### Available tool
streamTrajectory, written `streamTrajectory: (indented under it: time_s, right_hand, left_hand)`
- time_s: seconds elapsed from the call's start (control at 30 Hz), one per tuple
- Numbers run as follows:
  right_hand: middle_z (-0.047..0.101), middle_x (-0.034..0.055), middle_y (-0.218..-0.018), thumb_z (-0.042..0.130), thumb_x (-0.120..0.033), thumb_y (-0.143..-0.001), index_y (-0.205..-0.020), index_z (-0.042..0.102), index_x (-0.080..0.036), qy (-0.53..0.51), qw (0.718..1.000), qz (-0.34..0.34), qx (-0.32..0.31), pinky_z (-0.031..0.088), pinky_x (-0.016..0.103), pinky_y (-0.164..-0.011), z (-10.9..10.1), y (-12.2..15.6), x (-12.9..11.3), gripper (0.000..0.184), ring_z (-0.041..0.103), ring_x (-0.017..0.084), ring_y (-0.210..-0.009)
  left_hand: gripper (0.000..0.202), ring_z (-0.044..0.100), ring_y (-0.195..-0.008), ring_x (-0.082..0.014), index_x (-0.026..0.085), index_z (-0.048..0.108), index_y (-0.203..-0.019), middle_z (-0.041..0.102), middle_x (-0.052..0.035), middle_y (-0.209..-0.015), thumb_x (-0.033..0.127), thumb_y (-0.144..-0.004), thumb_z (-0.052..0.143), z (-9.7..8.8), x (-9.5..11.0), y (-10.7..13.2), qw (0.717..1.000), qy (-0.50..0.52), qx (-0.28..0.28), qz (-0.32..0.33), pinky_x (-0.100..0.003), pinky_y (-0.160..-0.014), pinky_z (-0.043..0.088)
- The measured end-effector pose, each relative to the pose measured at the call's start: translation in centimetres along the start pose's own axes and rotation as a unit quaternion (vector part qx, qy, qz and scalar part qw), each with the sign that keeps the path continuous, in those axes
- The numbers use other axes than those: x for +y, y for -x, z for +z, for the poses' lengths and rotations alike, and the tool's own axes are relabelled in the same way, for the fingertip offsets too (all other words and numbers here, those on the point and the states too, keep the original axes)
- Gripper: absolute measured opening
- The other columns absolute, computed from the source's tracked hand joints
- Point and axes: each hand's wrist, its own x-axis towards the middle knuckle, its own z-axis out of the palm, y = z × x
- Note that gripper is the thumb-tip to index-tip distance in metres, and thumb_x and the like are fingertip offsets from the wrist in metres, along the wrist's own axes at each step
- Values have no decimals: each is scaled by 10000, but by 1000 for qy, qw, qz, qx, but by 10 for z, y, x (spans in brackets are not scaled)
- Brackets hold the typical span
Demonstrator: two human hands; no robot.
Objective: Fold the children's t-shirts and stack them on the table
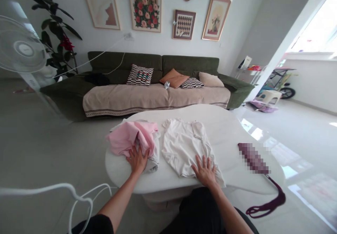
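A white short-sleeved shirt (181, 146) lies spread on the white table. My right hand (205, 171) rests flat on its lower right part, fingers apart. To the left is a crumpled pile, with a pink garment (131, 135) on top of light grey and white cloth (155, 156). My left hand (138, 160) touches the near edge of the pink garment with its fingers spread. Part of the cloth under the pink garment is hidden.
The white table (223, 128) has a rounded edge. At its right lies a blurred-out dark red object (254, 158) with a strap (279, 195) hanging over the edge. Beyond stands a green sofa (189, 64). A white cable (71, 188) loops at left, below a fan (23, 48).
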Motion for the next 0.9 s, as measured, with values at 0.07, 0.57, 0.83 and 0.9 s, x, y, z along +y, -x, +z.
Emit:
streamTrajectory:
  time_s: [0.07, 0.57, 0.83, 0.9]
  right_hand:
    - [123, 118, -1459, 209, -506, -877, -1381, 215, -243, -8, 1000, 4, -10, 133, 586, -971, -1, 0, 0, 569, 41, 340, -1316]
    - [576, 120, -1019, 404, -316, -799, -994, 546, -167, -137, 990, -25, 19, 386, 328, -823, -14, 15, 65, 284, 514, 242, -994]
    - [577, 15, -602, 415, -117, -671, -635, 486, -196, -254, 967, 26, -9, 359, 235, -611, -27, 1, 113, 112, 550, 154, -628]
    - [560, 9, -551, 429, -176, -683, -578, 472, -197, -265, 963, 43, 0, 353, 236, -569, -42, -12, 125, 115, 537, 153, -576]
  left_hand:
    - [635, 289, -1205, -407, 122, 389, -1306, 336, -216, -1348, 538, -828, 357, -4, 2, 1, 1000, 4, 15, -4, -622, -915, 223]
    - [560, 283, -1273, -211, 242, 347, -1322, 371, -54, -1361, 115, -780, 406, -29, 93, 65, 866, 162, -181, 437, -390, -1025, 297]
    - [355, 566, -893, -172, 233, 553, -1063, 541, -40, -1006, 111, -736, 492, -24, 104, 21, 858, 39, -325, 396, -285, -804, 426]
    - [266, 573, -834, -167, 221, 588, -952, 544, -30, -902, 108, -734, 489, -29, 98, 17, 855, 28, -333, 396, -269, -752, 428]
